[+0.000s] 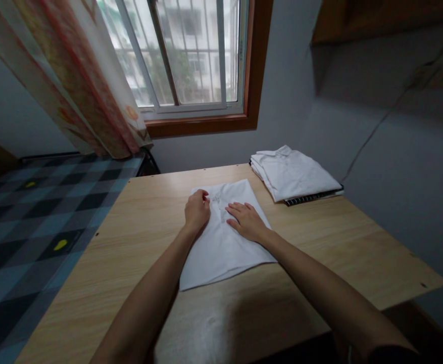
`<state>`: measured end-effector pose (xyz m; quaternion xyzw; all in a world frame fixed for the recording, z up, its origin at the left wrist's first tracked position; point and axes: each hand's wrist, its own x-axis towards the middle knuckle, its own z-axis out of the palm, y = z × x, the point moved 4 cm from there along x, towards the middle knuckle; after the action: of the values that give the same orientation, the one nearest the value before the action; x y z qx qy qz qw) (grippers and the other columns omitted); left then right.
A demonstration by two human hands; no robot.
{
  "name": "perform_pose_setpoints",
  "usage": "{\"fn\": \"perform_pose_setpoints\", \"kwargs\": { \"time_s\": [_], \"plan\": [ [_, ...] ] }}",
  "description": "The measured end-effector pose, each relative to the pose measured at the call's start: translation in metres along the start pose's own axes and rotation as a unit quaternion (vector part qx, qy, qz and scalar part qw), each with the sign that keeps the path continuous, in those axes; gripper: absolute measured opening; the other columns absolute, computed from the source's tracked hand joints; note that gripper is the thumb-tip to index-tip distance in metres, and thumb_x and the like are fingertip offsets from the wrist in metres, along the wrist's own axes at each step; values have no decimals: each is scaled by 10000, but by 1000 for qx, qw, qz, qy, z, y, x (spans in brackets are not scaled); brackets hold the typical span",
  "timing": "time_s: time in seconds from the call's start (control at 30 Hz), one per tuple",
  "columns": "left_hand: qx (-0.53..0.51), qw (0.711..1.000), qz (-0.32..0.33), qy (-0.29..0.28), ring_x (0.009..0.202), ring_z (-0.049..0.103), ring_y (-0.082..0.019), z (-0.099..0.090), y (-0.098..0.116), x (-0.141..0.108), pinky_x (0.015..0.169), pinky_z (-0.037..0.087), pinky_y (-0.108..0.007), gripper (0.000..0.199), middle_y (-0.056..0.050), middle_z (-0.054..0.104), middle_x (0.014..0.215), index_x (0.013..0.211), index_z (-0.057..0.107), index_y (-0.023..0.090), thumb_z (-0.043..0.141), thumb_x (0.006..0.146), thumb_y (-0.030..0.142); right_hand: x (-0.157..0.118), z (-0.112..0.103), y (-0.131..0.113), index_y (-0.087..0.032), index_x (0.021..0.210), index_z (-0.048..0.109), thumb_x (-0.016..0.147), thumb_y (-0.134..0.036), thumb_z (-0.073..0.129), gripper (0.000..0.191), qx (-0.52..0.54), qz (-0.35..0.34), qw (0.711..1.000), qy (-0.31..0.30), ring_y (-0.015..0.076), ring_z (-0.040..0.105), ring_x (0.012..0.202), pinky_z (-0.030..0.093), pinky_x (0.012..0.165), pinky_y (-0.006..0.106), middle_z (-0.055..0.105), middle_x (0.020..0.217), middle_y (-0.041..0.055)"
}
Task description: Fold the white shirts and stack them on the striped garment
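A white garment (225, 247), folded into a rough rectangle, lies on the light wooden table (138, 237). My left hand (198, 207) is at its upper left edge, fingers curled in; whether cloth is pinched between them is too small to tell. Flat on the cloth's upper right part rests my right hand (246, 220), its fingers spread toward the middle. Small creases and a bunched spot show in the fabric between both hands.
A stack of folded white shirts (297, 172) with a dark striped item (312, 196) beneath sits at the table's back right. Left of the table is a checkered bed (73, 202). Behind are a window (191, 55) and curtain (88, 76). A cable (373, 134) hangs along the right wall.
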<state>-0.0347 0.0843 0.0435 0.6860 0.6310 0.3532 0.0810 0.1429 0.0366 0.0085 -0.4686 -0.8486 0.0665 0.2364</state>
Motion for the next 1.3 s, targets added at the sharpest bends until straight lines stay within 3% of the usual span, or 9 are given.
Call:
{"fn": "perform_pose_setpoints", "kwargs": {
  "time_s": [0.07,0.17,0.27,0.4,0.57,0.93,1.07,1.2,1.3],
  "plan": [
    [51,998,21,-16,838,584,-217,-8,11,-11,741,413,-312,188,-78,671,918,983,654,181,537,838,208,11,0,4,-170,1285,559,928,-308,544,382,21,-3,1000,22,248,469,1288,294,1086,454,570,1353,123],
    [50,993,35,-102,814,585,-211,-6,19,-28,735,416,-303,150,-70,666,863,901,685,175,579,826,250,21,-3,5,-171,1151,616,864,-230,616,293,79,4,996,46,220,563,1131,372,1003,388,656,1178,90],
    [13,990,14,-139,785,580,-191,2,15,-37,724,417,-288,173,-50,653,821,920,700,157,632,780,231,22,-6,-2,-191,1024,645,822,-171,630,204,118,39,989,77,208,564,1049,402,936,361,645,1084,58],
    [-34,983,-41,-174,706,567,-166,12,5,-37,655,400,-271,179,-14,628,734,887,710,156,676,745,259,18,-3,-16,-205,922,679,850,-178,604,108,82,75,990,89,221,530,1040,363,960,392,615,1038,64],
    [-25,988,-55,-139,751,570,-164,11,2,-36,674,408,-263,275,-23,632,814,943,675,143,730,692,244,16,3,-23,-198,925,685,857,-190,617,97,36,86,993,74,228,521,1040,313,997,422,618,1026,65],
    [-7,982,-77,-174,766,596,-178,15,-3,-35,691,425,-271,238,-30,667,797,911,733,176,712,719,314,18,4,-25,-200,857,669,882,-235,600,81,35,103,993,50,227,515,1054,257,1035,460,619,1065,60],
    [-37,978,-77,-193,733,595,-164,20,-9,-33,671,432,-256,225,-14,665,749,917,738,180,631,719,183,18,7,-25,-198,868,667,887,-246,595,89,29,126,990,57,228,505,1064,234,1046,468,613,1061,63],
    [-54,982,-84,-157,758,599,-164,21,-11,-32,693,440,-257,308,-31,684,801,938,722,174,521,716,103,17,7,-27,-194,876,648,891,-222,577,78,35,120,990,72,221,506,1055,264,1018,437,608,1059,62],
    [-71,981,-110,-144,764,604,-177,19,-11,-31,686,441,-262,231,-46,692,810,865,712,165,537,715,157,16,5,-27,-190,876,630,893,-218,572,67,48,117,988,85,223,513,1051,286,995,424,607,1065,65]
  ]
}}
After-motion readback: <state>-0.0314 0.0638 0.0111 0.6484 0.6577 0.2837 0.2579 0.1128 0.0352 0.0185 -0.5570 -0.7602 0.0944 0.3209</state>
